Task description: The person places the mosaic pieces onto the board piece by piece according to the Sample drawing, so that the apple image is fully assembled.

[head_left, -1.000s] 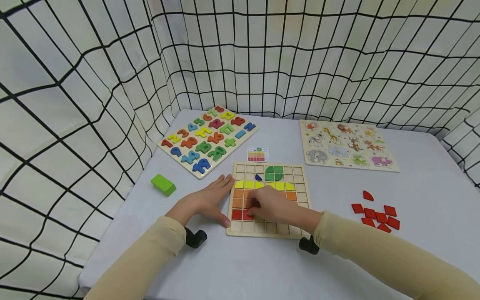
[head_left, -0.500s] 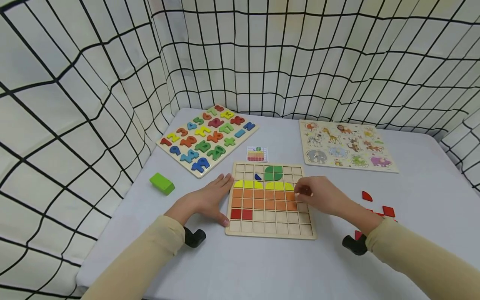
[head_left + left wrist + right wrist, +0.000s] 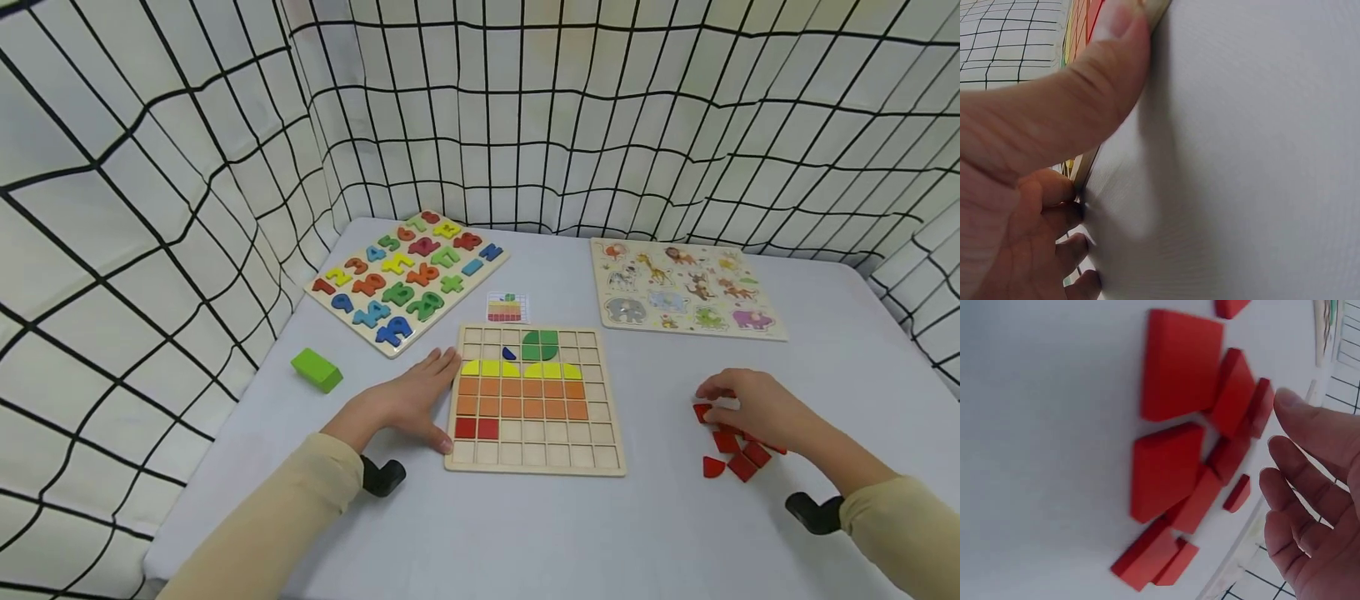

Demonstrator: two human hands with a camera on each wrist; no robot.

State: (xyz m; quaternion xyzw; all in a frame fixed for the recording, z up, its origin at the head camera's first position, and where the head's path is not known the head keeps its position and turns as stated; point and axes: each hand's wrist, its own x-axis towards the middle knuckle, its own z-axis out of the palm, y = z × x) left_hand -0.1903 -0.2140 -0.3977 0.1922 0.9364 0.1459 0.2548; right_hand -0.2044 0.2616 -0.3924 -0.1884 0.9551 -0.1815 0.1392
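A wooden grid board (image 3: 547, 454) lies on the white table, holding green, blue, yellow and orange pieces, plus two red squares (image 3: 476, 428) at the lower left. Along its left edge rests my left hand (image 3: 401, 404), fingers spread; in the left wrist view its thumb (image 3: 1100, 81) touches the board's rim. My right hand (image 3: 768, 412) is over the loose red pieces (image 3: 742, 467) right of the board, partly covering them. Nothing shows between its loosely bent fingers in the right wrist view, where a red square (image 3: 1182, 365) and several other red pieces lie scattered, some overlapping.
A small pattern card (image 3: 507, 307) lies behind the board. Further back are a letter-and-number puzzle (image 3: 408, 275) on the left and an animal puzzle (image 3: 686, 287) on the right. A green block (image 3: 317, 370) sits at the left. Black netting (image 3: 517, 125) over white cloth surrounds the table.
My right hand has moved from the board's lower-left red squares, off to the right, over the loose red pieces. Some of those pieces have shifted. My left hand stays at the board's edge.
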